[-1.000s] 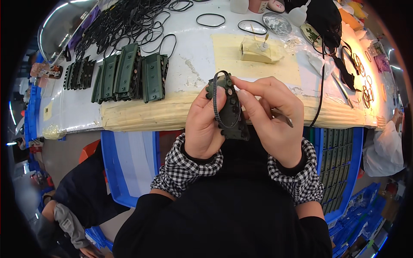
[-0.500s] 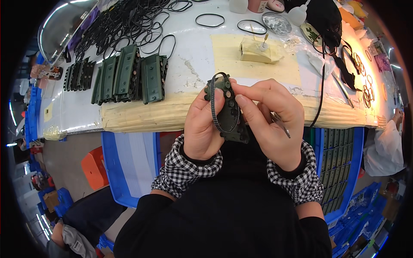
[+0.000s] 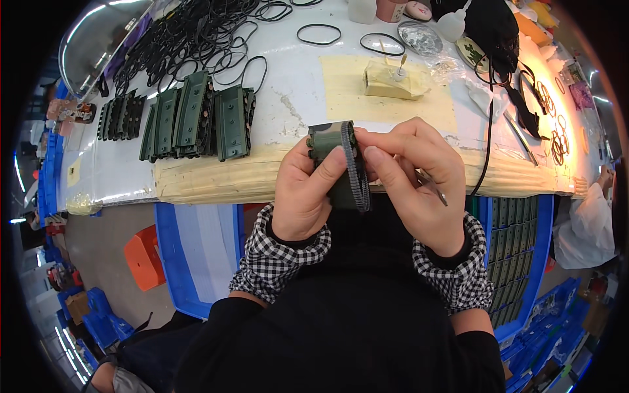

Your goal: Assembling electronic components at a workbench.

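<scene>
The left hand's (image 3: 304, 190) grip pinched a green part (image 3: 325, 139), black belt (image 3: 358, 180) along its right side, at the counter's (image 3: 282, 98) front edge. The right hand's (image 3: 419, 180) grip enclosed a metal tool (image 3: 434, 187), index fingertip beside the belt. Open room extended between the green stacks (image 3: 229, 124) and wrapped block (image 3: 386, 82).

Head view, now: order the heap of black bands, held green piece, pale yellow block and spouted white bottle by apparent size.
1. Heap of black bands
2. Held green piece, partly hidden
3. Pale yellow block
4. Spouted white bottle
</scene>
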`<state>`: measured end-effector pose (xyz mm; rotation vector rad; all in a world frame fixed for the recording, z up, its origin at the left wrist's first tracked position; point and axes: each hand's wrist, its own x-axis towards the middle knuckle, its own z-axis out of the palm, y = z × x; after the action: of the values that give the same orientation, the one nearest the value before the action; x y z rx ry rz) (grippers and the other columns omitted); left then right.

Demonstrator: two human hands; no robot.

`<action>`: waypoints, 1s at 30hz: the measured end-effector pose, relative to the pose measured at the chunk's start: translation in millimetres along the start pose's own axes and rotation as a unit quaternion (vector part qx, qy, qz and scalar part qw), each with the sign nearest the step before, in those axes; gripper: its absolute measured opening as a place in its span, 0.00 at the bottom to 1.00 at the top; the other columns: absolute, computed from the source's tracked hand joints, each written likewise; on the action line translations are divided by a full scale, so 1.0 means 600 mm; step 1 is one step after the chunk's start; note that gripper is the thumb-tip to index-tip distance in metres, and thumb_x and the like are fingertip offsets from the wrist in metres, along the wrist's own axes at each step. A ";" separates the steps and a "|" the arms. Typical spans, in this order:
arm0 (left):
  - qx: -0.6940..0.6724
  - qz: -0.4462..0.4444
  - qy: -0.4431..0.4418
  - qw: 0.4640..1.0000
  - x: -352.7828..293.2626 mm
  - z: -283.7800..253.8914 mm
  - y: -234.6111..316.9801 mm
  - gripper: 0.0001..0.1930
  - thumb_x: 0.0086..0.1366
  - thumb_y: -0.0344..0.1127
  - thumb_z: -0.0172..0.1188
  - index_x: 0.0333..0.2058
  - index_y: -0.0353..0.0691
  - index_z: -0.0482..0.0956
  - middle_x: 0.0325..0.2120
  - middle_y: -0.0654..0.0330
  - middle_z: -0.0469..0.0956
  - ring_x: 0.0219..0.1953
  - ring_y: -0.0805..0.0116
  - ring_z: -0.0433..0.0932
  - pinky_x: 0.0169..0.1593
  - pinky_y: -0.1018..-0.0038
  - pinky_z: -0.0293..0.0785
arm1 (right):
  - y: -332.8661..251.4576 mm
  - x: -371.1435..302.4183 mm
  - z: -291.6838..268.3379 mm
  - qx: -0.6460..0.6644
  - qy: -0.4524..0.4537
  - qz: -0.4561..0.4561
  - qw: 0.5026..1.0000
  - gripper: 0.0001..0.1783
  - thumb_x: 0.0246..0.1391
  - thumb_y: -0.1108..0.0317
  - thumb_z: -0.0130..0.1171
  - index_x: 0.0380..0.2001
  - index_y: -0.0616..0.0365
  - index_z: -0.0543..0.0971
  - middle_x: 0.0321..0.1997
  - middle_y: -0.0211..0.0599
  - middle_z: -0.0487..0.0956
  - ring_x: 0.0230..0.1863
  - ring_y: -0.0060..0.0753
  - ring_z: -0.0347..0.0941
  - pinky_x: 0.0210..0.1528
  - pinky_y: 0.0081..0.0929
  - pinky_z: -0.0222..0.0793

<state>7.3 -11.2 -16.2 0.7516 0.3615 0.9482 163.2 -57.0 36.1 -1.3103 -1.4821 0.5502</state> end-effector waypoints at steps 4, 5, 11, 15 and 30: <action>0.278 0.164 0.032 0.946 0.000 0.011 0.005 0.11 0.64 0.25 0.60 0.45 0.30 0.75 0.40 0.56 0.80 0.42 0.69 0.79 0.47 0.76 0.74 | 0.002 0.001 -0.001 0.139 0.007 0.066 0.988 0.06 0.57 0.71 0.62 0.34 0.64 0.82 0.26 0.28 0.76 0.18 0.09 0.59 0.18 0.14 0.52; 0.331 0.190 0.023 0.924 0.002 0.007 0.005 0.11 0.63 0.24 0.60 0.45 0.30 0.76 0.40 0.55 0.80 0.42 0.68 0.79 0.46 0.76 0.74 | -0.007 0.003 -0.006 0.154 -0.001 0.090 0.984 0.07 0.57 0.70 0.62 0.33 0.64 0.81 0.25 0.28 0.76 0.18 0.08 0.58 0.17 0.14 0.51; 0.429 0.297 0.010 0.853 0.015 0.015 0.000 0.13 0.59 0.23 0.64 0.43 0.32 0.78 0.38 0.53 0.80 0.39 0.65 0.79 0.43 0.74 0.74 | -0.002 -0.006 -0.003 0.095 0.015 0.101 0.990 0.07 0.57 0.70 0.63 0.28 0.62 0.79 0.22 0.21 0.74 0.15 0.05 0.54 0.16 0.13 0.44; 0.472 0.324 0.017 0.820 0.014 0.017 0.003 0.13 0.58 0.22 0.64 0.44 0.33 0.78 0.37 0.53 0.79 0.36 0.64 0.79 0.40 0.74 0.75 | -0.011 -0.005 -0.004 0.125 0.012 0.139 0.982 0.06 0.55 0.71 0.63 0.28 0.62 0.80 0.22 0.20 0.74 0.15 0.04 0.53 0.16 0.12 0.44; 0.346 0.216 0.059 0.911 0.005 0.010 -0.020 0.11 0.63 0.25 0.62 0.44 0.30 0.77 0.38 0.55 0.79 0.39 0.69 0.78 0.43 0.76 0.73 | -0.018 -0.014 0.002 0.081 0.000 0.115 0.990 0.04 0.51 0.78 0.62 0.25 0.65 0.77 0.35 0.34 0.82 0.18 0.06 0.54 0.18 0.11 0.50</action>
<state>19.5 -15.5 -20.5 1.4705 0.6724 1.3019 156.3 -67.2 41.7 -1.3591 -1.2650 0.8041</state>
